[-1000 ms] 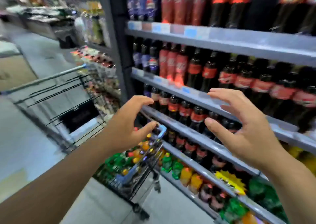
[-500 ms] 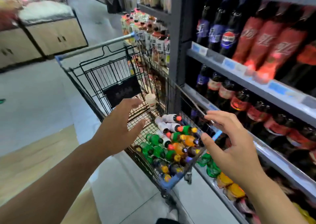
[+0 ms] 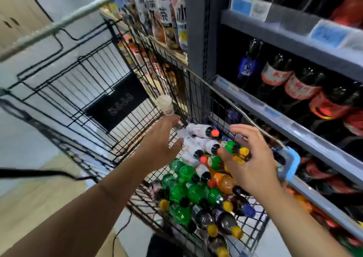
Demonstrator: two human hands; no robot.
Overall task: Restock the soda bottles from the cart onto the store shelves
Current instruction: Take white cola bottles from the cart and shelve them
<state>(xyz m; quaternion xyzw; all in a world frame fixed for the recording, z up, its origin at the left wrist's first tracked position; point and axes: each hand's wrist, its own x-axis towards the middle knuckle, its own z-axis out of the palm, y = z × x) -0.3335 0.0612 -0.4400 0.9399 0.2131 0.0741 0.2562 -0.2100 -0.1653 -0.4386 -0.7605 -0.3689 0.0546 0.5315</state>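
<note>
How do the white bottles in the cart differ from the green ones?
The white bottles wear opaque white wrappers with red caps; the green bottles are see-through green with seemingly dark caps. The white ones lie farther back, by the left hand; the green ones lie nearer, in a bigger cluster. Both lie on their sides in the cart.

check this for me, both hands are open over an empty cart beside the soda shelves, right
Only the cart is wrong: the head view shows it piled with soda bottles. The left hand and right hand are indeed open over it, beside the soda shelves.
</note>
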